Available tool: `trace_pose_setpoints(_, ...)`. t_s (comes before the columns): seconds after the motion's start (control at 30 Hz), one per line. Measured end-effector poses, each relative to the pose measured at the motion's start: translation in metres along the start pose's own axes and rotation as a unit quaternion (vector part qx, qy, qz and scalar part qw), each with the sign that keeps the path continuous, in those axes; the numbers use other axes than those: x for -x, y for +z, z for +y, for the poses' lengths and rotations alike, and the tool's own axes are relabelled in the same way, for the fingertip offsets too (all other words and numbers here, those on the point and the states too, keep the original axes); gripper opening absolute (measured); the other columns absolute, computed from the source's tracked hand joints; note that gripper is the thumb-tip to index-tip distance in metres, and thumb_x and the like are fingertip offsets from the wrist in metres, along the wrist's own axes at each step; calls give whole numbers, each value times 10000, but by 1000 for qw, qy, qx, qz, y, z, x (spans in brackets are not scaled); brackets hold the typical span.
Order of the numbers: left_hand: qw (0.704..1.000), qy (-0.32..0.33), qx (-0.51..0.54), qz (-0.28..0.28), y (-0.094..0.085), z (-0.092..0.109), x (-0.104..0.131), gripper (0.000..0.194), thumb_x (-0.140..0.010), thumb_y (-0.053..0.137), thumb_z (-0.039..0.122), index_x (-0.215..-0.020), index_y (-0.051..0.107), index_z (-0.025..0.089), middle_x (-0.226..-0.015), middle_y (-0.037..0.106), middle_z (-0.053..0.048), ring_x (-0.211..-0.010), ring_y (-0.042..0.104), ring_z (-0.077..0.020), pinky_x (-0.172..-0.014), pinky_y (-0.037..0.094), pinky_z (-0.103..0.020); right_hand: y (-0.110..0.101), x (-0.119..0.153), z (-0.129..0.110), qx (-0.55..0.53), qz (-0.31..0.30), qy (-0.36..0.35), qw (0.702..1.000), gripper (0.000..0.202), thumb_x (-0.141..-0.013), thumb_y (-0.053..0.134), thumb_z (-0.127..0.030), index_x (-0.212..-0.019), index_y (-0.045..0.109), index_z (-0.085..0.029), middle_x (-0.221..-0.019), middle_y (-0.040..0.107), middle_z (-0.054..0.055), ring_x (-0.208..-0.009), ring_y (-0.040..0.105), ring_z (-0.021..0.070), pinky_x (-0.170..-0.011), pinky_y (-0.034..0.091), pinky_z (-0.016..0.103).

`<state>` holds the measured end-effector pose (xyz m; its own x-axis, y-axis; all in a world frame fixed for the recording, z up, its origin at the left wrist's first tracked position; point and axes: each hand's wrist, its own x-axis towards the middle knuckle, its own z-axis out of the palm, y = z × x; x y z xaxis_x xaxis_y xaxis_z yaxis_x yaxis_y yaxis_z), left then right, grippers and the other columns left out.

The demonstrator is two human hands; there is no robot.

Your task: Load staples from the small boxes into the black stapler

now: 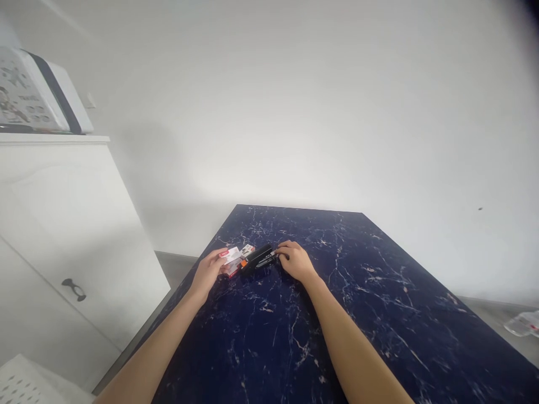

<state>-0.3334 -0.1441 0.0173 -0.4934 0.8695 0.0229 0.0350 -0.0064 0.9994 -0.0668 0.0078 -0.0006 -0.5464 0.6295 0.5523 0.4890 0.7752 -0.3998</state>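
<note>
On the dark blue marbled table (290,325) lies a black stapler (259,257), angled up to the right, with an orange patch near its left end. My left hand (207,272) is closed around the edge of a small red-and-white box (231,256), tilted beside the stapler. Another small printed box (247,249) shows just behind, partly covered. At the stapler's right end, my right hand (296,260) has its fingers curled into a pinch. A tiny pale bit shows at its fingertips, too small to name.
A white cabinet (76,213) with a dark handle stands left of the table, carrying a white printed case (37,92). At lower left is a white perforated container (29,381). A plain wall (303,112) rises behind the table. Clear plastic (522,324) lies at far right, beyond the table edge.
</note>
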Motion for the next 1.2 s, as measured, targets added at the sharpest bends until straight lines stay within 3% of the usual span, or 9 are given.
trace_pose_setpoints(0.13, 1000, -4, -11, 2, 0, 2, 1, 556, -783, 740, 432, -1263, 691, 157, -1096, 763, -113, -798, 717, -208, -807, 580, -344, -2, -1, -7, -53, -10, -14, 998, 370, -860, 535, -103, -1105, 776, -239, -1230, 718, 65, -1142, 646, 232, -1050, 497, 379)
trace_pose_setpoints(0.23, 998, 28, -57, 2, 3, 3, 4, 574, -790, 743, 438, -1294, 674, 171, -1102, 768, -107, -823, 730, -227, -808, 570, -342, 1, -3, -11, -78, -17, 34, 996, 368, -878, 580, -180, -1208, 734, -229, -1206, 736, 76, -1091, 681, 243, -1003, 519, 377)
trace_pose_setpoints(0.4, 981, 130, -142, 5, 13, 5, 18, 456, -829, 725, 412, -1241, 709, 216, -1172, 763, -90, -1027, 730, -279, -904, 543, -337, 10, -9, -4, -114, -20, 132, 984, 246, -916, 561, -216, -1018, 774, -284, -1023, 793, 10, -935, 733, 218, -892, 544, 344)
trace_pose_setpoints(0.63, 979, 170, -112, 10, 20, 10, 30, 387, -894, 657, 404, -1220, 692, 199, -1240, 731, -104, -1076, 714, -284, -923, 548, -341, 15, -10, 5, -105, 52, 189, 975, 294, -894, 500, -138, -998, 755, -241, -1013, 766, 51, -908, 709, 215, -890, 544, 358)
trace_pose_setpoints(0.8, 984, 137, -115, 16, 20, 16, 31, 396, -856, 692, 404, -1191, 713, 195, -1141, 757, -99, -935, 728, -264, -823, 552, -324, 12, -8, -4, -81, 22, 96, 992, 412, -805, 436, 14, -840, 758, -241, -1203, 709, 41, -1129, 625, 218, -1021, 476, 365)
trace_pose_setpoints(0.9, 993, 98, -51, 32, 18, 15, 24, 447, -823, 719, 420, -1201, 718, 182, -1129, 758, -95, -821, 714, -224, -782, 548, -318, 11, -5, -7, -20, -13, 32, 999, 385, -792, 463, 24, -779, 753, -228, -1211, 705, 50, -1102, 594, 244, -1028, 458, 404)
trace_pose_setpoints(1.03, 991, 44, 126, 13, 13, 9, 14, 507, -779, 755, 409, -1203, 713, 136, -1103, 762, -112, -795, 699, -191, -825, 558, -328, 3, -2, -7, 27, 11, 4, 1000, 382, -831, 468, 12, -880, 766, -220, -1074, 735, 67, -1008, 589, 246, -993, 464, 393)
trace_pose_setpoints(1.1, 985, 25, 169, 12, 11, 9, 12, 523, -750, 773, 377, -1201, 711, 118, -1075, 768, -119, -799, 702, -187, -843, 560, -334, 0, -1, -5, 24, 22, -2, 999, 417, -837, 457, 17, -975, 771, -221, -1136, 727, 68, -1054, 582, 246, -990, 471, 377)
trace_pose_setpoints(1.2, 985, 14, 172, 12, 11, 10, 14, 521, -728, 779, 340, -1194, 720, 114, -1067, 770, -119, -790, 702, -182, -843, 562, -336, -1, 0, -5, 33, -9, -24, 999, 466, -821, 461, 25, -1057, 770, -231, -1279, 683, 59, -1153, 556, 258, -1040, 451, 392)
